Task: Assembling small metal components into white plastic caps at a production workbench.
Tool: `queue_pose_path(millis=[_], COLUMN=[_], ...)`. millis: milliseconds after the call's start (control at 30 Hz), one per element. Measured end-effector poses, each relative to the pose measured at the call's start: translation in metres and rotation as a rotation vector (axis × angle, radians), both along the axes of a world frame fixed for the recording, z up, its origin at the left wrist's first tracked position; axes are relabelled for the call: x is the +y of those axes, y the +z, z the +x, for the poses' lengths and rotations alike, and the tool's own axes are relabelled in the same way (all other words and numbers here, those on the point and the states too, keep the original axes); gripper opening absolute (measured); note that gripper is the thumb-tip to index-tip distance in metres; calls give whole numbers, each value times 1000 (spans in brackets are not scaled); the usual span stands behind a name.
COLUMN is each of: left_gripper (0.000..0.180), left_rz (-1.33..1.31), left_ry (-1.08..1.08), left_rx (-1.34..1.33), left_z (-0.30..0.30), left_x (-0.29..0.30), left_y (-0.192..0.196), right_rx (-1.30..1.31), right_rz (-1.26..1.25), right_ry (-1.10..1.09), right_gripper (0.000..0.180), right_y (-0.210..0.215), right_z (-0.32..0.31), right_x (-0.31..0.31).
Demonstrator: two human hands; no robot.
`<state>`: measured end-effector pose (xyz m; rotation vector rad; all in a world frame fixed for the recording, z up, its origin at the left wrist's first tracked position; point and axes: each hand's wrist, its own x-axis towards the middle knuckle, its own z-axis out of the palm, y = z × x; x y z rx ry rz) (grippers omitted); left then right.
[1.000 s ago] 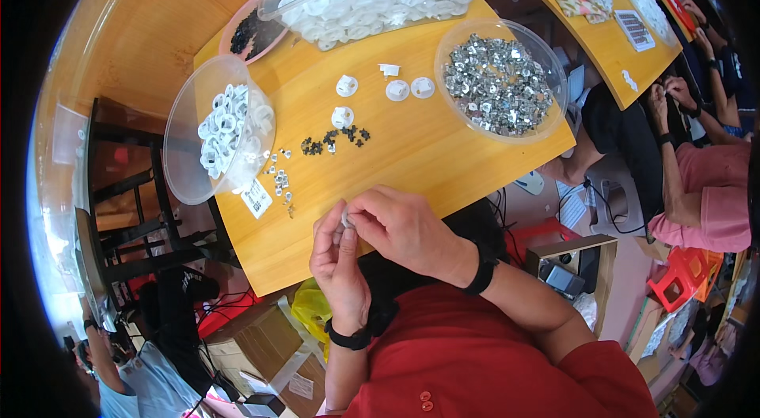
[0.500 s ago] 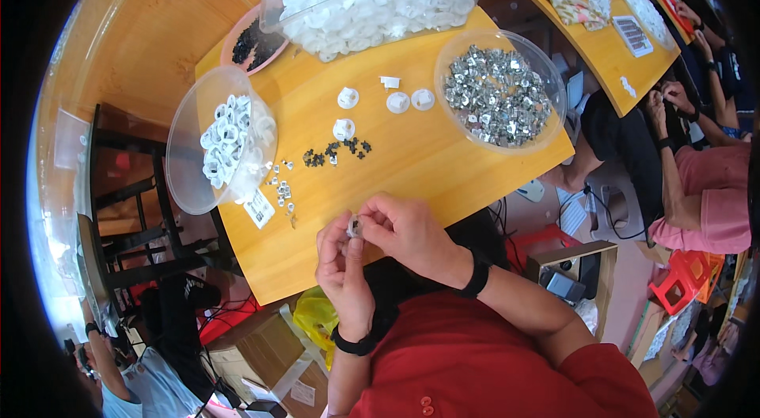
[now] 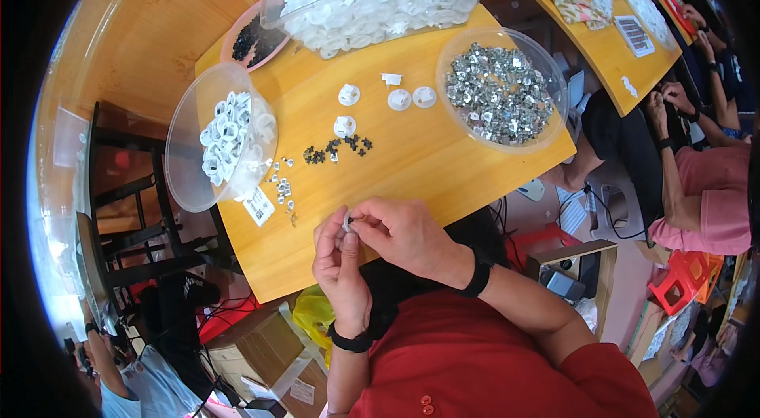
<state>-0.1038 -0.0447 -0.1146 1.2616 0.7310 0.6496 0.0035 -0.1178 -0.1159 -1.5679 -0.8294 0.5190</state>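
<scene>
White part [image 3: 347, 219] edge-on, long axis pointing forward; left hand [image 3: 340, 264] pinching it; right hand's [image 3: 408, 234] grip unclear.

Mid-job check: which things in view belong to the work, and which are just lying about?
Apparently in use:
small pale part, in the left hand, with the right hand at it
black pieces
loose metal pieces
loose white round parts
round tub of metal pieces

Seemingly just lying about:
yellow bag
cardboard box
red stool
</scene>
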Motion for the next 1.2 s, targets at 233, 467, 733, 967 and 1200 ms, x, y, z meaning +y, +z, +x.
queue_pose_path(millis=[233, 467, 733, 967, 1200], left_gripper=[31, 18, 14, 16, 10], left_rz=[-6, -137, -222, -272, -385], left_ry=[-30, -1, -62, -105, -110], left_rx=[-30, -124, -48, -52, -128], left_z=[1, 0, -3, -2, -3], left_x=[-3, -1, 1, 3, 8], left_y=[7, 8, 5, 10, 11], right_rx=[214, 243, -171, -339, -457], right_rz=[27, 58, 115, 167, 204], right_ry=[117, 89, 51, 95, 39], right_gripper=[18, 19, 18, 16, 13], right_y=[3, 5, 7, 7, -1], right_z=[9, 10, 15, 16, 12], right_x=[-4, -12, -11, -11, -9])
